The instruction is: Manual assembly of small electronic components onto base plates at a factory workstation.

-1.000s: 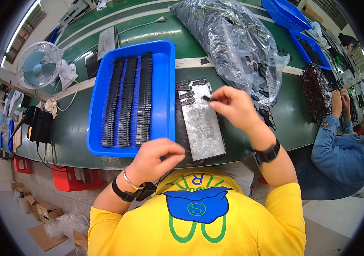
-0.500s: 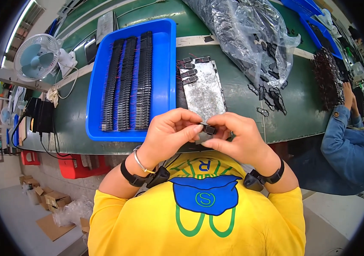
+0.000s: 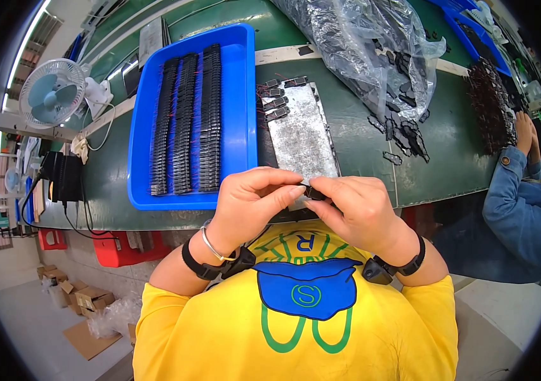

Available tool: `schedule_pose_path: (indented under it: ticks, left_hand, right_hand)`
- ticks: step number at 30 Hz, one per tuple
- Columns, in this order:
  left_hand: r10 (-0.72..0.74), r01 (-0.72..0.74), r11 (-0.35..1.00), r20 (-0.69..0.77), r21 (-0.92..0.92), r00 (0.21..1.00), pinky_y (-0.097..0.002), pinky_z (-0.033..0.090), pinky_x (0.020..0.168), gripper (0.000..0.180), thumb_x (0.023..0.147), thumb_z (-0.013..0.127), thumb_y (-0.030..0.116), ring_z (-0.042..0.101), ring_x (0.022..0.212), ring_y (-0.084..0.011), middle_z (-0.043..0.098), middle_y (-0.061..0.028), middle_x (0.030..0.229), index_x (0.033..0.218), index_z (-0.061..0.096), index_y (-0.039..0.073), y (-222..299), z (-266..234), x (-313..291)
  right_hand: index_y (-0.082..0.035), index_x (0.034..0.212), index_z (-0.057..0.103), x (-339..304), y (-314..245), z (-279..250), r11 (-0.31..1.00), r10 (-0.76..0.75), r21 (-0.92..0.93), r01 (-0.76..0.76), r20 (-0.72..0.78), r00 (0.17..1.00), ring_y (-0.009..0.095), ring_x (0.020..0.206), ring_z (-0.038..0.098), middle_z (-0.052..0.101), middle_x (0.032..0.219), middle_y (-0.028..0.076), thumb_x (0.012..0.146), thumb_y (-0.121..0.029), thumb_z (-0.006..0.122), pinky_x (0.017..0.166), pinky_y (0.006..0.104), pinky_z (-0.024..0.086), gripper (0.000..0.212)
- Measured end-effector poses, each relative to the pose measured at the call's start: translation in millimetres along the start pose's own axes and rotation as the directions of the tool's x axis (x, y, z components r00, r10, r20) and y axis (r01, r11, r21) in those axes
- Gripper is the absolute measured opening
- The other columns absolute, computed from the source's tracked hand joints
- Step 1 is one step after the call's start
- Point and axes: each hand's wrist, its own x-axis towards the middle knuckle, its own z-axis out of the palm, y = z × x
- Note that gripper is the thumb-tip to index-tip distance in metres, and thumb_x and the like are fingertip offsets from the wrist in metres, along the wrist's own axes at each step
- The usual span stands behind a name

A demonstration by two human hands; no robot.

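Observation:
Between my two hands is a small black rectangular part (image 3: 312, 192), mostly covered by my fingers. My left hand (image 3: 259, 200) pinches its left side with thumb and index finger. The thumb and fingers of my right hand (image 3: 358, 206) close on its right side. Just beyond my hands lies a grey, scuffed metal plate (image 3: 302, 136). Several small black parts with thin reddish wires (image 3: 275, 103) rest along the plate's far left corner. To the left, a blue tray (image 3: 238, 133) holds three long rows of similar black parts (image 3: 210, 120) with reddish wires.
A clear plastic bag (image 3: 372, 57) spills black frame-like pieces (image 3: 410, 136) onto the green table (image 3: 359, 152). A white fan (image 3: 52, 94) and black power adapter (image 3: 64, 176) are at left. At right, a co-worker's blue sleeve (image 3: 514, 190) sits near a dark wired pile (image 3: 489, 105).
My right fingers have closed further over the black part, which now shows less. Both hands stay together in nearly the same place; the view has shifted slightly.

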Motion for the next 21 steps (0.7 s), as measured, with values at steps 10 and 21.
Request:
schedule_pose_path:
  ticks: [10,21]
  left_hand:
    - [0.642,-0.598,0.505,0.192,0.623,0.742,-0.0295,0.047,0.058,0.015,0.070,0.073,-0.002,0.060,0.065,-0.0231,0.064,-0.0094,0.075,0.083,0.066,0.001,-1.4,2.5,5.0]
    - [0.563,-0.572,0.719,0.154,0.395,0.812,-0.0308,0.045,0.058,0.013,0.075,0.072,0.002,0.058,0.065,-0.0236,0.061,-0.0083,0.075,0.086,0.063,0.003,-6.6,-1.4,5.0]
  right_hand:
    - [0.000,0.096,0.064,-0.1,-3.6,-1.9,0.995,0.091,-0.051,-0.087,0.066,0.994,0.028,0.064,0.067,0.066,0.076,0.013,0.069,-0.005,0.075,0.057,0.0338,0.053,0.030]
    - [0.000,0.099,0.066,-3.1,2.8,1.0,0.996,-0.088,0.031,0.089,-0.032,0.996,0.025,0.063,0.066,0.068,0.079,0.012,0.069,-0.002,0.075,0.053,0.0331,0.051,0.031]
